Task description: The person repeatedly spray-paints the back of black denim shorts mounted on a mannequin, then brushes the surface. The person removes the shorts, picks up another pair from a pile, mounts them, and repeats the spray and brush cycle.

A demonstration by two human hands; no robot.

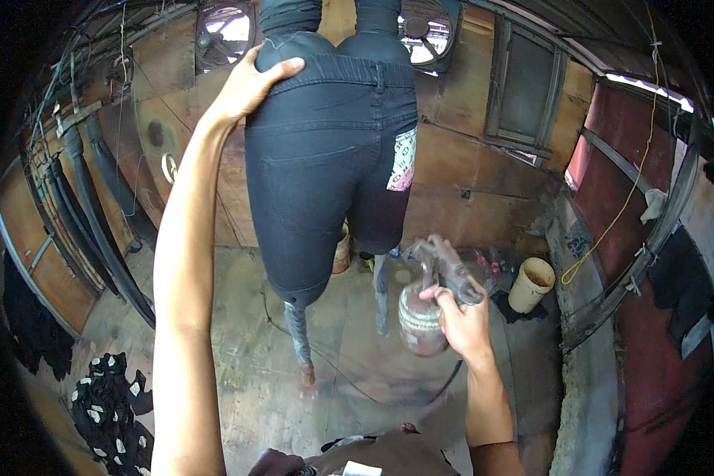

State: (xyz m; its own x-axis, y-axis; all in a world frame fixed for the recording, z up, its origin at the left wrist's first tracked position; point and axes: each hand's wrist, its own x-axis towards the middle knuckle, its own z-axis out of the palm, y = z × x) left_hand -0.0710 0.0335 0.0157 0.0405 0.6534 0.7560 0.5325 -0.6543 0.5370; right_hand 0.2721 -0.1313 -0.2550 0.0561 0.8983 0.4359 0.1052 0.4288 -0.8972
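Note:
Dark jeans [309, 174] are stretched over a leg-shaped form [297, 325] that hangs in front of me. A patterned patch [403, 161] shows on their right side. My left hand [258, 83] grips the waist at the left, its thumb on the waistband and its fingers partly hidden behind. Low and to the right, apart from the jeans, my right hand [462, 317] is closed around a spray gun [452, 278]. Beneath the gun hangs a cup [422, 321] with stained walls. The gun is blurred by motion.
A hose [365, 389] trails across the floor below the gun. An open bucket [531, 285] stands at the right, near a yellow cord [611, 226]. Black garments with pale tags [107, 412] lie at the lower left. Two fans [425, 36] sit in the far wall.

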